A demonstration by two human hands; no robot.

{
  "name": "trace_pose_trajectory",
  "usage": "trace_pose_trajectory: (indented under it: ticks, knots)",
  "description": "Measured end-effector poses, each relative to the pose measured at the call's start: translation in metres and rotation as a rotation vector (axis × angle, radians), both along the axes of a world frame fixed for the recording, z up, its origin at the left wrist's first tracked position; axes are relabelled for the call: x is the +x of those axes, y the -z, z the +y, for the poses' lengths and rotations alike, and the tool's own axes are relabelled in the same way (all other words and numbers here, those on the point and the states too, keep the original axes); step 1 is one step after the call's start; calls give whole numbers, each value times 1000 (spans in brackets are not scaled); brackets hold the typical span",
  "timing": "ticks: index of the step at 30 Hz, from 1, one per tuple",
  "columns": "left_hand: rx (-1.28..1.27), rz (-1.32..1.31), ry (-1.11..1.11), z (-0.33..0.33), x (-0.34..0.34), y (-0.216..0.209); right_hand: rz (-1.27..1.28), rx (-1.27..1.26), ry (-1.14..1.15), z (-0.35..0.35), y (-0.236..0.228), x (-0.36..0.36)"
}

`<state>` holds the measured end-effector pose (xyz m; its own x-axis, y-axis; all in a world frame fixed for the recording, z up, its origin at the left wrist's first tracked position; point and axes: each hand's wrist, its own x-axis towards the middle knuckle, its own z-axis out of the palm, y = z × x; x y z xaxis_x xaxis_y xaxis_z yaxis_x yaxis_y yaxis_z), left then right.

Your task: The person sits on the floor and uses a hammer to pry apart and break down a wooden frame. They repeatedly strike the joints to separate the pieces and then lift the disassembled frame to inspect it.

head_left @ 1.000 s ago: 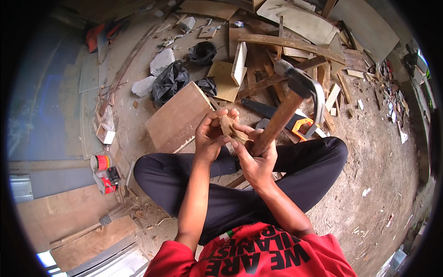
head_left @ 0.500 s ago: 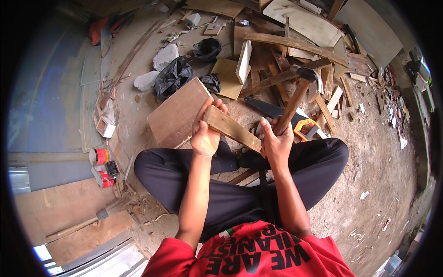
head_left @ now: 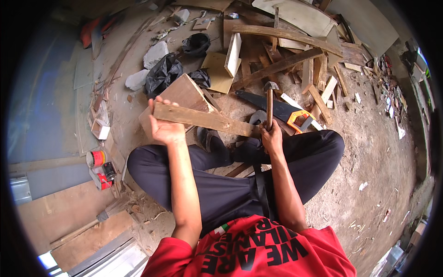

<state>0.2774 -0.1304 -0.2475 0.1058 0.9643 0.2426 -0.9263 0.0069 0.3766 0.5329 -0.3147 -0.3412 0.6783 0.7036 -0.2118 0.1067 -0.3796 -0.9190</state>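
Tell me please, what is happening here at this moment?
A person sits cross-legged on the floor. The left hand holds one end of a wooden strip, and the strip's other end is at the right hand. That right hand grips a hammer by its handle, the head pointing away from the body. A saw lies just beyond, with loose wood pieces piled farther out.

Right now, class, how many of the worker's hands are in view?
2: the left hand is at the left end of the wooden board; the right hand is around the hammer handle.
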Motion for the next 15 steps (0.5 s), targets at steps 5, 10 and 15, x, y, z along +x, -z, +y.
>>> trace_pose_trajectory:
  ticks: [5, 10, 15]
  knots:
    - [-89, -90, -82, 10, -10, -2, 180, 86, 124, 10, 6, 1]
    - [-252, -14, -224, 22, -20, 17, 547, 315, 121, 15, -9, 4]
    - [-465, 287, -358, 22, 3, 35, 505, 335, 155, 20, 3, -2]
